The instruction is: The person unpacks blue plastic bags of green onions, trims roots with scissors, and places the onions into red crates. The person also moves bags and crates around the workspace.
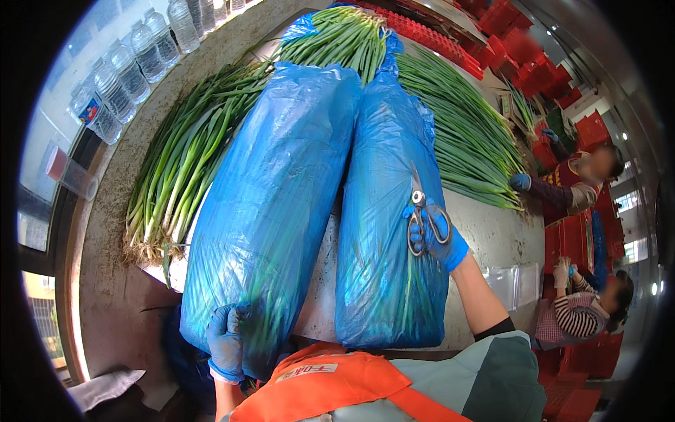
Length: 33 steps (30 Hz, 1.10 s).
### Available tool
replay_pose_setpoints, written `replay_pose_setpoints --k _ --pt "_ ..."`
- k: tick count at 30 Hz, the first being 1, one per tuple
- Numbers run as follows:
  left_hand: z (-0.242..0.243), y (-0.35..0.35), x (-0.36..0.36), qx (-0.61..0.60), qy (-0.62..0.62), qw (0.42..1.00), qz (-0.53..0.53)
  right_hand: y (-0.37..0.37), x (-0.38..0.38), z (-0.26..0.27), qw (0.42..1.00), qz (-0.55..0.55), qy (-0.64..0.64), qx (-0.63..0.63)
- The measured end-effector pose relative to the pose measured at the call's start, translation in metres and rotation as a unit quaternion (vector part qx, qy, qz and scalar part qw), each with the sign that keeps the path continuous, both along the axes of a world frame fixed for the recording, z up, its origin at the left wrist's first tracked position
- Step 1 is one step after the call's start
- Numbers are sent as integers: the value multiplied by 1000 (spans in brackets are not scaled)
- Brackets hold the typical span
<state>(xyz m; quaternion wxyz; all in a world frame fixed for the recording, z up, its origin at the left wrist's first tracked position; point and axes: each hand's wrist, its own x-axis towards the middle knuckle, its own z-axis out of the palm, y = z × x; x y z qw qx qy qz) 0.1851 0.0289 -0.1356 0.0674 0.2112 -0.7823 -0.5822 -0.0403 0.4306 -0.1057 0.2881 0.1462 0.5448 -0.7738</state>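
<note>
Two long blue plastic bags packed with green onions lie side by side before me, a larger left bag (274,195) and a narrower right bag (387,174). My left hand (227,335), in a blue glove, grips the left bag near its lower corner with curled fingers. In my gloved right hand (440,242) is a pair of scissors (417,198), its blades pointing away from me above the right bag. Loose green onions (184,179) with roots lie left of the bags. Another bunch (337,39) rests beyond them, partly on blue plastic.
More green onions (464,132) spread over the metal table (493,232) at right, where a co-worker's gloved hand (520,182) touches their ends. Another person (572,311) stands lower right. Plastic bottles (126,74) and a cup (71,174) line the window side. Red crates (538,74) are stacked beyond.
</note>
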Motion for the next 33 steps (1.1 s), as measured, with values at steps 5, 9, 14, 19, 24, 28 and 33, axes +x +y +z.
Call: replay_pose_setpoints --k 5,9,14,19,24,28,33 --pt "0 7 -3 -18 -31 999 10 -2 -67 6 1000 17 10 -4" --pt "-7 14 -2 -35 -25 999 17 -8 -149 -7 998 11 36 43" --pt "6 18 0 -45 -60 997 23 -9 -295 -27 994 14 107 20" --pt "3 10 22 -51 -92 992 75 9 -416 0 969 58 226 -83" --pt "1 -4 35 -40 -86 991 97 4 -382 18 973 -3 222 -70" --pt "10 -12 26 -41 -59 993 95 -15 -285 66 980 16 183 -73" --pt "9 -34 37 -117 6 993 27 -77 -87 80 962 100 212 -142"
